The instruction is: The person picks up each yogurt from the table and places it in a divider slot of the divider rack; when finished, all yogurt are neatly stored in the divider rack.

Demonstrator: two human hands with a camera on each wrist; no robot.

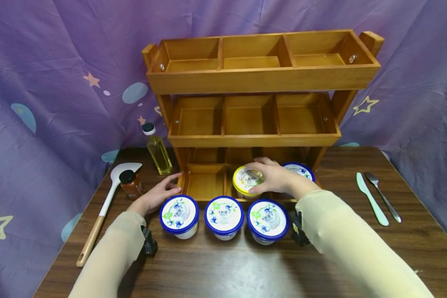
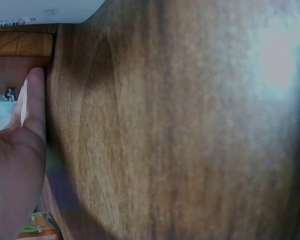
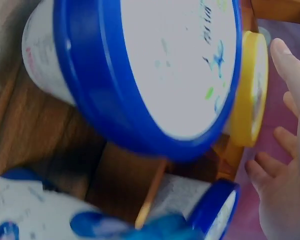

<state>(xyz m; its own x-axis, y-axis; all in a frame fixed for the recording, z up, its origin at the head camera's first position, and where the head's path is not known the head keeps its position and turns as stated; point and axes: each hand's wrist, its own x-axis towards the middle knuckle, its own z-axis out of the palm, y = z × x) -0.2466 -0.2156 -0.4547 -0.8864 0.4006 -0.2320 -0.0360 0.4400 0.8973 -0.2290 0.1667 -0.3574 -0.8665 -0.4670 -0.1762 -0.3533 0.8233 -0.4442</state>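
Observation:
A yellow-lidded tub (image 1: 243,182) stands in the middle compartment of the wooden rack's (image 1: 253,141) bottom tier. Over its right side is my right hand (image 1: 273,178), fingers loosely bent; in the right wrist view a gap separates them from the yellow lid (image 3: 260,90). A blue-lidded tub (image 1: 299,169) sits in the compartment to the right, partly behind that hand. In front of the rack stand three more blue-lidded tubs: left (image 1: 179,215), middle (image 1: 224,216) and right (image 1: 268,220). My left hand (image 1: 158,195), fingers extended, rests against the rack's lower left end.
Left of the rack are an oil bottle (image 1: 158,153), a dark-capped jar (image 1: 131,184) and a white spatula (image 1: 109,194) with a wooden handle. To the right lie a pale green knife (image 1: 370,200) and a metal fork (image 1: 383,196). A purple curtain (image 1: 78,54) hangs behind.

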